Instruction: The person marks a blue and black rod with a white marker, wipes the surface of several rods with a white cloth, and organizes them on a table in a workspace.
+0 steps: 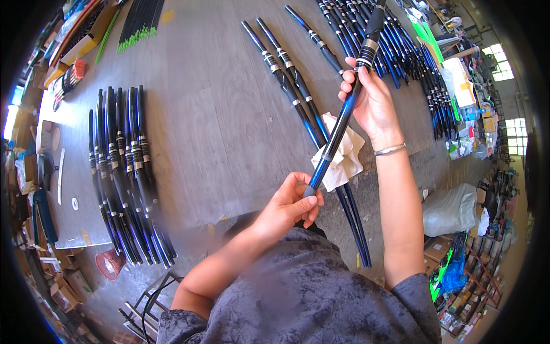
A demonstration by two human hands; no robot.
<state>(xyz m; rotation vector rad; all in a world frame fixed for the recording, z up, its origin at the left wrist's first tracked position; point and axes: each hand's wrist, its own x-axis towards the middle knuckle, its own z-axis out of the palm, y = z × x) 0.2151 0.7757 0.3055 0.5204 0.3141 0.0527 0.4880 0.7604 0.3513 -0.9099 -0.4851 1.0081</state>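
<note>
Here we are with one blue-and-black rod up in both hands, slanting across the near edge of the bench. Our right hand has the upper part: fingers curled around it just below the silver rings, thumb laid along the near side, no gap left. Down at the lower end our left hand is closed too — thumb and forefinger pinching the grey tip, the other fingers bent in behind.

Two grips that far apart make good support, we'd judge; the right can bear the weight while the left does the fine work. We'd want that left pinch light and square to the rod, so any turn runs along its length and doesn't bend it. The glossy finish looks easy to scuff (we can't tell how hard it really is), so clearance matters.

Below, a white cloth lies over two rods whose thin ends poke out past the bench edge — we'd mind those with the forearms. Whether our rod touches the cloth, we can't tell. The row of rods over on the left sits well apart, so there's elbow room that side.
</note>
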